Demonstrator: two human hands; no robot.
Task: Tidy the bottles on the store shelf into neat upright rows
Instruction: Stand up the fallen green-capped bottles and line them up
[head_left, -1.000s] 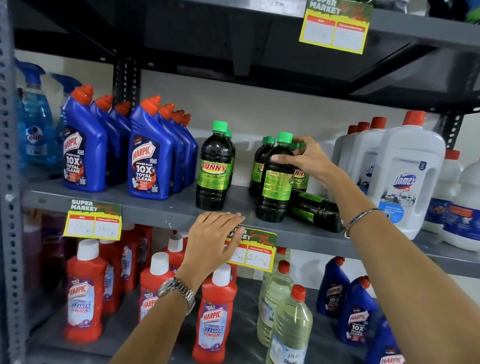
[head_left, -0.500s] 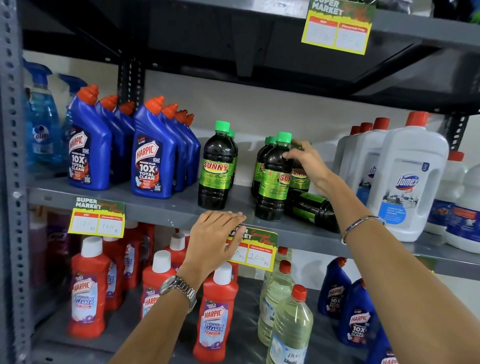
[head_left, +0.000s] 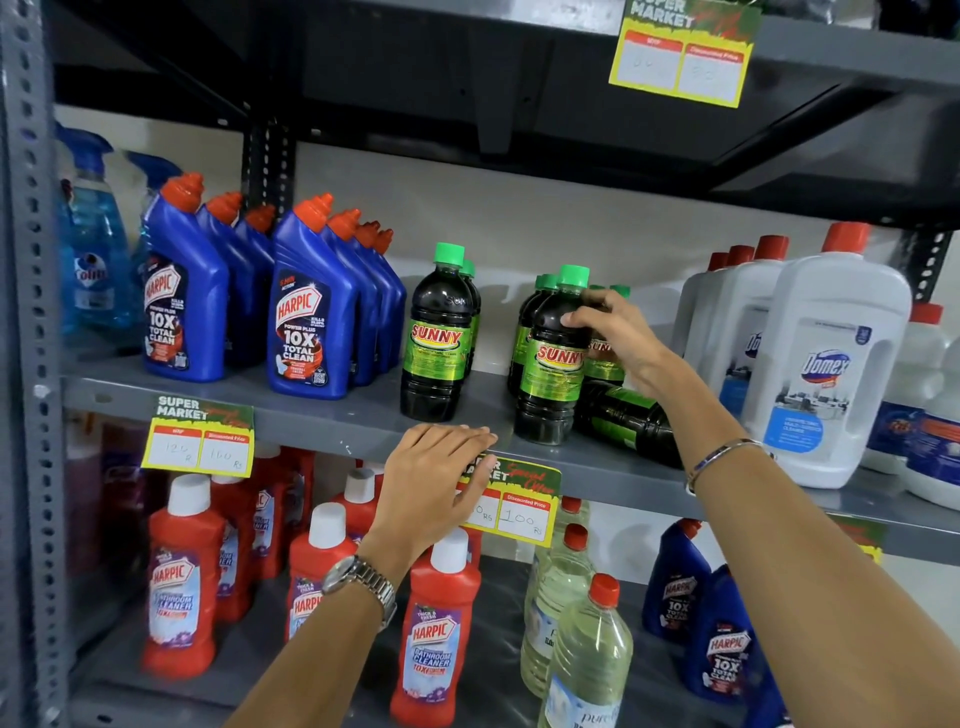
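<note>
seven blue Harpic bottles (head_left: 310, 332), two hands (head_left: 434, 480)

A shop: grey metal shelf (head_left: 332, 421) stocked with cleaning bottles (head_left: 311, 322); "Super Market" price tags (head_left: 200, 441) clipped on.

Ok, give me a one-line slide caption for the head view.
Right hand grips an upright Sunny bottle beside a toppled one; left hand rests on the shelf edge.

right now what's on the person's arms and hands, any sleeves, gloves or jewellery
Both forearms are bare, with no sleeves in view and no gloves. The left hand has a silver metal link watch on its wrist, dial facing up. The right hand has a thin silver bangle on its wrist with a darker bluish band along it. No rings show on the fingers.
</note>
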